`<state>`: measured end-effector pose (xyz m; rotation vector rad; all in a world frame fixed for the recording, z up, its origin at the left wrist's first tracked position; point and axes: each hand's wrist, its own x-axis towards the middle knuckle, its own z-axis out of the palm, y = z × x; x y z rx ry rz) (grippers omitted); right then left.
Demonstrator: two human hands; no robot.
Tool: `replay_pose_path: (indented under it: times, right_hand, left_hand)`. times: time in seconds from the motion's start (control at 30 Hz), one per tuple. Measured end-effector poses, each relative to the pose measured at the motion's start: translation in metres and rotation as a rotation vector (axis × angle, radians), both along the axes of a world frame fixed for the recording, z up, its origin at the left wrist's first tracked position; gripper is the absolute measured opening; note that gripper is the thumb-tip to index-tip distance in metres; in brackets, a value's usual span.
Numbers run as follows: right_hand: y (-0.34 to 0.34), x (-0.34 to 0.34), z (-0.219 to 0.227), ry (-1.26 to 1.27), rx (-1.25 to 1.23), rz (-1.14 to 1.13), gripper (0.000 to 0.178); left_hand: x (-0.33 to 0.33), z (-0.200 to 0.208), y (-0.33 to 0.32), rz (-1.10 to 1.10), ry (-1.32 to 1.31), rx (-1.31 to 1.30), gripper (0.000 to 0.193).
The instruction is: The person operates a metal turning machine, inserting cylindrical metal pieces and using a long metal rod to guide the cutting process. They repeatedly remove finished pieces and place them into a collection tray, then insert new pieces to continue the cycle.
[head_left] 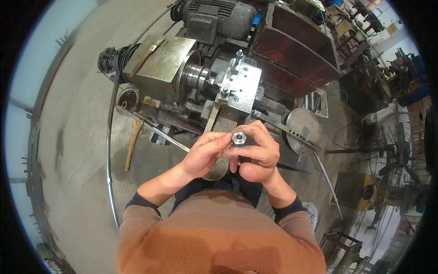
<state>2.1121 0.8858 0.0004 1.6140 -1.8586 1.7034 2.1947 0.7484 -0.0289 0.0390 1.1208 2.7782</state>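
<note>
A shiny metal hex nut with a round hole through it is held up in front of my body, its hole facing upward. My left hand is closed, with thumb and fingertips pinching the nut's left side. The fingers of my right hand curl around its right side, above and below it. What lies beneath the nut is hidden by my fingers. Just beyond my hands is a machine with a steel spindle chuck and a bright metal tool block with upright bolts.
A motor and a grey box housing with a brush on top stand behind. A dark red metal bin is at the back right. A drilled bar and round disc lie right; a large fan stands farther right.
</note>
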Motion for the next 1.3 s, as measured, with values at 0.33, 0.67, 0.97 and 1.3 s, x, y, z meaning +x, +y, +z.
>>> replay_pose_path:
  times: [0.33,0.67,0.97,1.3]
  right_hand:
    - [0.002,-0.003,-0.005,-0.075,0.020,0.023,0.042]
    - [0.001,-0.004,-0.007,0.030,0.064,0.003,0.035]
    - [0.005,-0.015,-0.003,0.169,0.182,0.037,0.033]
    - [0.049,-0.187,0.036,0.406,0.332,-0.482,0.028]
  left_hand:
    - [-0.002,-0.001,0.002,0.008,0.000,-0.014,0.042]
    - [-0.004,0.002,-0.001,0.056,-0.008,-0.129,0.044]
    - [-0.005,0.006,-0.030,-0.004,0.063,-0.613,0.034]
    - [0.074,0.007,-0.154,0.644,-0.286,-0.929,0.017]
